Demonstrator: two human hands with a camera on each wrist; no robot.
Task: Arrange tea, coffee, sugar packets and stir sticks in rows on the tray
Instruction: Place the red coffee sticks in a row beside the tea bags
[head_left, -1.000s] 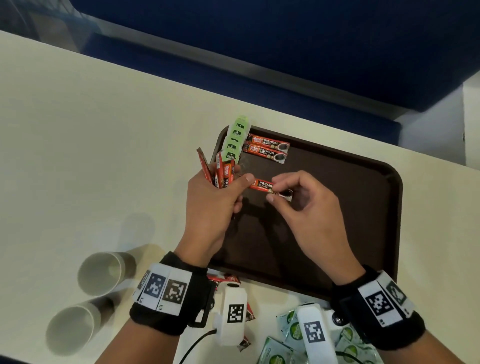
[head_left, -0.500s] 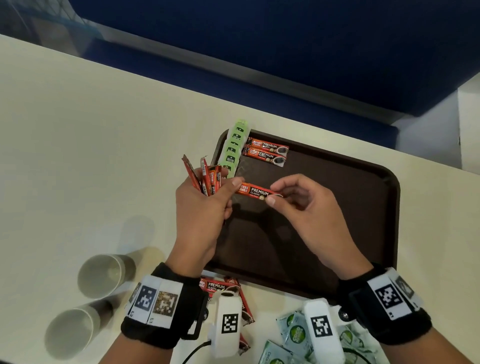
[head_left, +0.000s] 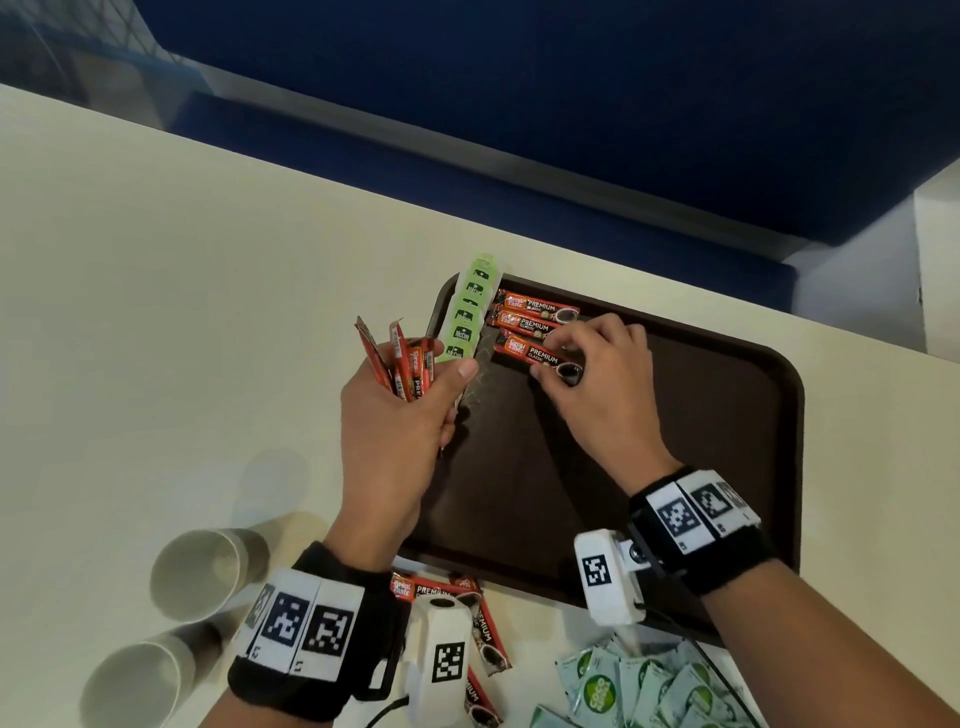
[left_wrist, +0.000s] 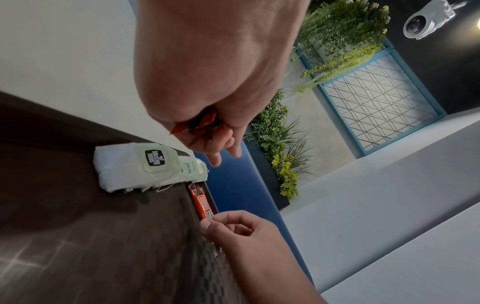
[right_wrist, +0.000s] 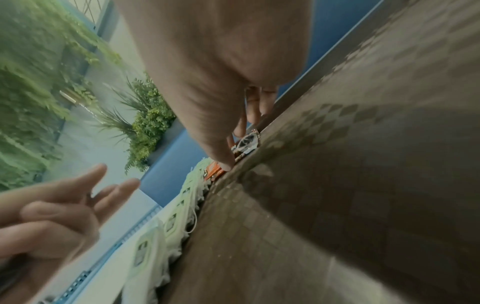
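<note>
1 tray (head_left: 789, 395), 3 coffee sticks (head_left: 535, 332) on it, 2 cups (head_left: 197, 571), 2 hands (head_left: 608, 395)

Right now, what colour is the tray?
Dark brown tray, with a faint checkered texture; clearest in the head view.

Both forearms are bare. Each wrist carries a black fabric wristband (head_left: 722, 551) fitted with white panels printed with square black-and-white markers. A white camera housing (head_left: 605, 582), also bearing a marker, is mounted beneath each wrist. A black cable (head_left: 387, 709) exits the left housing.

tray (head_left: 727, 415) right half bare | tea bags (head_left: 465, 317), coffee sticks (head_left: 535, 322) crowd far-left corner
</note>
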